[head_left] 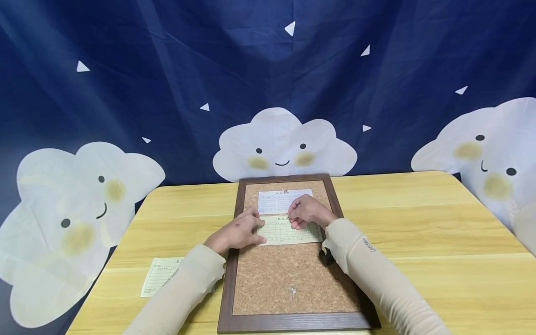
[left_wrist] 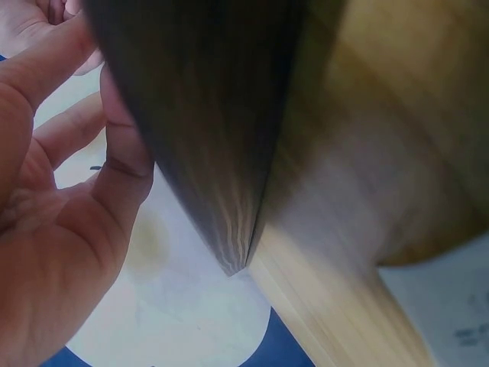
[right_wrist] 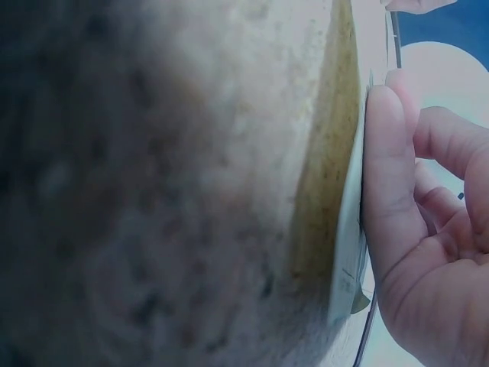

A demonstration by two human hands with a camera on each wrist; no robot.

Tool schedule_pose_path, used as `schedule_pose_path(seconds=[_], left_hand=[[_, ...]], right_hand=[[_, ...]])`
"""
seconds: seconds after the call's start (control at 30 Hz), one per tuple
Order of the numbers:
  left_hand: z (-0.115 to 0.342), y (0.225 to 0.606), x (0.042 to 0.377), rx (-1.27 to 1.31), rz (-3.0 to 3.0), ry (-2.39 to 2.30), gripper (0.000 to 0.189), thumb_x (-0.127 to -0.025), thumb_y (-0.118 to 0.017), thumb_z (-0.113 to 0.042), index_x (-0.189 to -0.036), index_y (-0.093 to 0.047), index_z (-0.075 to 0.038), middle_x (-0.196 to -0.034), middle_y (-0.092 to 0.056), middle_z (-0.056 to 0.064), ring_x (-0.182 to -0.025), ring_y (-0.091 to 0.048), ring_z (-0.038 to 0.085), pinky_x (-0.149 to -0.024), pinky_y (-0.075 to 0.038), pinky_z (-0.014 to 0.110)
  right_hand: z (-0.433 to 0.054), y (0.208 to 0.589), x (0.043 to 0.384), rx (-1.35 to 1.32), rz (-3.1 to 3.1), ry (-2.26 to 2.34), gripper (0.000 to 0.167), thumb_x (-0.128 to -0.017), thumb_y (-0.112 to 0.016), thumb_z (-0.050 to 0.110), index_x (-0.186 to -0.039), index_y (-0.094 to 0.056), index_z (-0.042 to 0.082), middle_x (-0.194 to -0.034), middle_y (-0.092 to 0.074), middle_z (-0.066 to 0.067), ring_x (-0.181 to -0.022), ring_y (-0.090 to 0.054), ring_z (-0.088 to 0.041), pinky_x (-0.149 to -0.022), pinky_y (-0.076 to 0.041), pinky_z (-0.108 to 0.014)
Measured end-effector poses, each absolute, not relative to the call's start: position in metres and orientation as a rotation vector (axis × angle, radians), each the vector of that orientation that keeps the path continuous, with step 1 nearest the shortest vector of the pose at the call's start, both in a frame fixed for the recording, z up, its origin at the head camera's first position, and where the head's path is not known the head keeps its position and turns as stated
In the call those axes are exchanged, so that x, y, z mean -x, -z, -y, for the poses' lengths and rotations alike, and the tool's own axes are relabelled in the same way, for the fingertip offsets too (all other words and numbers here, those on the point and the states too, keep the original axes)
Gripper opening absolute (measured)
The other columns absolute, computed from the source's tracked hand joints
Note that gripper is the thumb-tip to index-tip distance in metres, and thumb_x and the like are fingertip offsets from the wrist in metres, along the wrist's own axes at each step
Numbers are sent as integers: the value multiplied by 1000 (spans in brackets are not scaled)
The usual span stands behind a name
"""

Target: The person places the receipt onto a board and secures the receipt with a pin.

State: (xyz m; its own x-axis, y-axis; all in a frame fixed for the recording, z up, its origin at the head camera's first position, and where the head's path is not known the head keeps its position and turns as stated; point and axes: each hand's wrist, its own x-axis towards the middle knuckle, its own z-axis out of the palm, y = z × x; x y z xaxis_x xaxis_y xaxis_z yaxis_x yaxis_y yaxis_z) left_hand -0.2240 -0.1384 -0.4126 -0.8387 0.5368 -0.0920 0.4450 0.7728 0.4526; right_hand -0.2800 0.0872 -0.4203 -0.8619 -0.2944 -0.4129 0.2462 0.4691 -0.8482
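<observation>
A yellowish printed form (head_left: 278, 236) lies on the framed cork board (head_left: 268, 279), just below a white printed form (head_left: 272, 202). A small dark thing sits at the white form's top edge. My left hand (head_left: 240, 230) rests over the board's left frame, its spread fingers touching the yellowish form's left edge. Near the form's upper middle, my right hand (head_left: 307, 211) has thumb and fingers brought together in a pinch. Whatever is between those fingertips is hidden. In the right wrist view, the form's edge (right_wrist: 349, 252) stands slightly off the cork, beside the thumb.
Another yellowish form (head_left: 161, 274) lies on the wooden table (head_left: 418, 242) left of the board, partly covered by my left sleeve. The cork has a pale worn spot (head_left: 292, 291) low down. Behind the table hangs a blue curtain (head_left: 259, 60) with white clouds.
</observation>
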Motion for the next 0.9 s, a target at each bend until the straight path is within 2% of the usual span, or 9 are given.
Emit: schedule_pose_path(seconds=[0.9], left_hand=[[140,416,224,-801,-2742,-648,48,-88,-79,-16,-127,-64,8,-122,-47,13,-102,-45,23,-87,-43,37]], right_hand=[[-90,422,277,91,-2218,1407,7,-94,-57,-5,-91,-64,-6,-71,-64,-11,-56,-63,-14,-59,-58,-29]])
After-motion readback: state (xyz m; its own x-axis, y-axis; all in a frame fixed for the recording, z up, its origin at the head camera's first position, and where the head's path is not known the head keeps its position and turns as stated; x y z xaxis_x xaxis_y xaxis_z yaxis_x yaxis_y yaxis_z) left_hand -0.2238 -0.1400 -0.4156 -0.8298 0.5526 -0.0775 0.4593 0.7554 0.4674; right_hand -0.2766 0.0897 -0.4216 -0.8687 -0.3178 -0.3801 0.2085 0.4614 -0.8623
